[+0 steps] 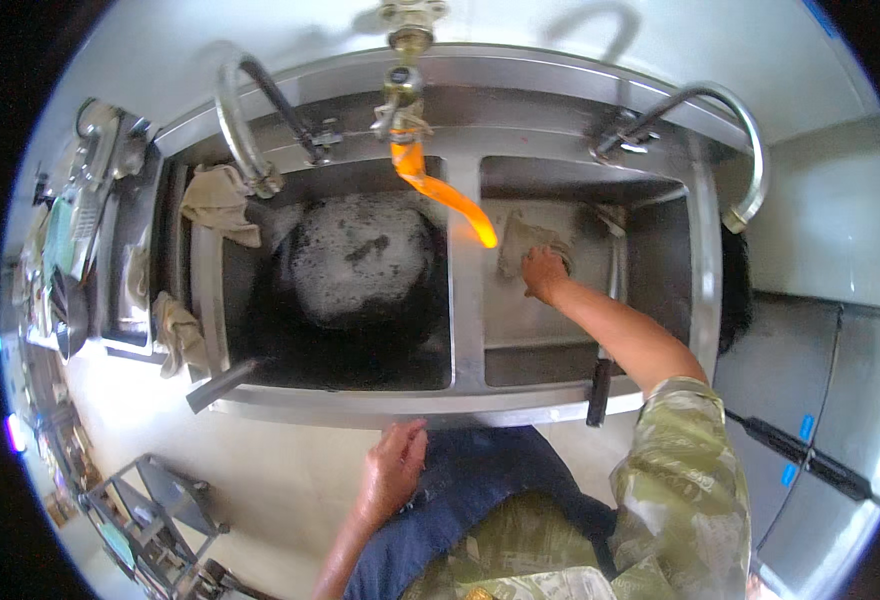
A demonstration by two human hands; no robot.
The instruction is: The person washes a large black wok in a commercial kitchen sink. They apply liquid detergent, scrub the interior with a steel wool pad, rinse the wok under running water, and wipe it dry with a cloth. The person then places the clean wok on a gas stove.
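Observation:
In the right basin of a stainless steel double sink [468,300], my right hand [546,274] is closed on a wet beige cloth [518,238]. A pale flat surface [507,311], perhaps a tray or board, lies beneath the cloth. My left hand [397,459] hangs near the sink's front edge, its fingers loosely curled; whether anything is inside them cannot be seen. The left basin holds a large dark round pan [361,259] with foamy water in it. An orange hose [451,196] on the middle tap ends above the divider, left of my right hand.
Curved faucets arch over the left [233,124] and right [747,135] of the sink. A dark handle [598,394] crosses the front rim at right; a metal handle [222,385] crosses it at left. Beige cloths [218,204] lie on the left side. A metal cart [162,502] stands lower left.

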